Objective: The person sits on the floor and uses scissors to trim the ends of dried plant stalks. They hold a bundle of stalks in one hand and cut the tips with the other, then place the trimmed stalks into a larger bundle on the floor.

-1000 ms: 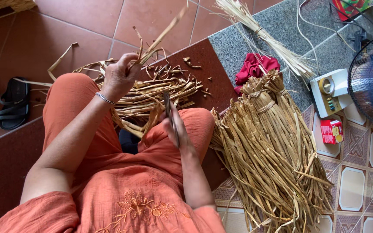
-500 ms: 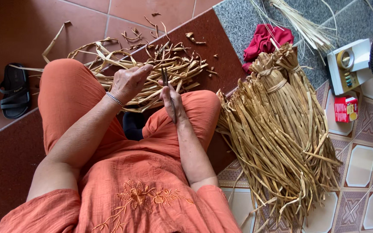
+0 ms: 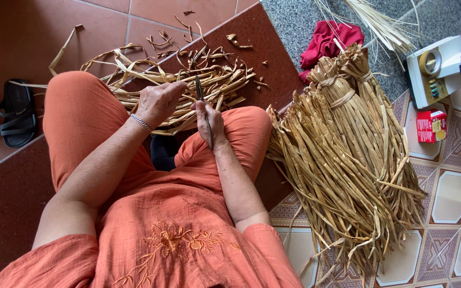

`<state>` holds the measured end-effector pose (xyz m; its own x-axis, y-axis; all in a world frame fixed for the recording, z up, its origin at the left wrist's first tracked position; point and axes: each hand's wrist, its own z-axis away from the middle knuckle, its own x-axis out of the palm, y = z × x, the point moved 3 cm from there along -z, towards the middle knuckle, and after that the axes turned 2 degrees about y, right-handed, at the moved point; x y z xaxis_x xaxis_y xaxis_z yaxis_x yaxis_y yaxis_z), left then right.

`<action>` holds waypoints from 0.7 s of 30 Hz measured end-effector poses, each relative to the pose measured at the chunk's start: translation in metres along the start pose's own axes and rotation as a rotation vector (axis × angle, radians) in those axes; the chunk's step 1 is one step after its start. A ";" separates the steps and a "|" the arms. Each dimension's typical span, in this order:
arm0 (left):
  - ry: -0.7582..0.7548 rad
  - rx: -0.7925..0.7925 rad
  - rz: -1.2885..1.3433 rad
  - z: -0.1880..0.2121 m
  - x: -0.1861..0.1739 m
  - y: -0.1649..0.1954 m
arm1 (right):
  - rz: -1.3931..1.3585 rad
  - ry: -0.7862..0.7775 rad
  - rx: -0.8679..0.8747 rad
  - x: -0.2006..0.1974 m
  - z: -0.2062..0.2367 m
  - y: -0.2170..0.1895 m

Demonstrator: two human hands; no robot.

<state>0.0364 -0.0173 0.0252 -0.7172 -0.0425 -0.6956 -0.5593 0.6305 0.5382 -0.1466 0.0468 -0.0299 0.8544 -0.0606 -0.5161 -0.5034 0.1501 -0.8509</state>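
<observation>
Nearest the camera, an orange embroidered blouse [image 3: 156,245] and orange trousers [image 3: 81,117] fill the lower frame; the person sits on the floor with knees spread. Both forearms reach forward between the knees. The left hand [image 3: 158,102], with a thin bracelet [image 3: 141,122] at the wrist, is curled with its fingers closed over dried straw strips [image 3: 188,88] lying just ahead of it. The right hand [image 3: 209,121] is closed around a slim dark tool [image 3: 203,106], probably a knife or awl, though the view is too small to be sure; its tip points away toward the strips.

Just beyond the hands, the loose pile of strips and short offcuts spreads over the dark red tile. To the right lies a large bundle of dried reeds [image 3: 348,160], tied near its far end into 2 bunches. Farther off are a red cloth [image 3: 326,42], a small red box [image 3: 431,126] and a white device [image 3: 436,69]. At far left rests a black sandal [image 3: 16,112].
</observation>
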 end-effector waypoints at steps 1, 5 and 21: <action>-0.009 -0.082 0.011 -0.001 0.002 -0.003 | -0.047 0.027 0.013 0.000 0.000 0.003; -0.050 -0.359 0.050 -0.003 0.011 -0.025 | -0.541 0.072 0.123 -0.004 -0.007 0.008; 0.158 -0.886 1.380 0.000 -0.022 -0.068 | -0.901 0.018 0.166 -0.011 -0.014 -0.001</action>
<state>0.0900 -0.0590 0.0040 -0.8457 0.0312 0.5328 0.4894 -0.3530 0.7974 -0.1575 0.0338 -0.0249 0.9121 -0.2386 0.3334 0.3787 0.1786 -0.9081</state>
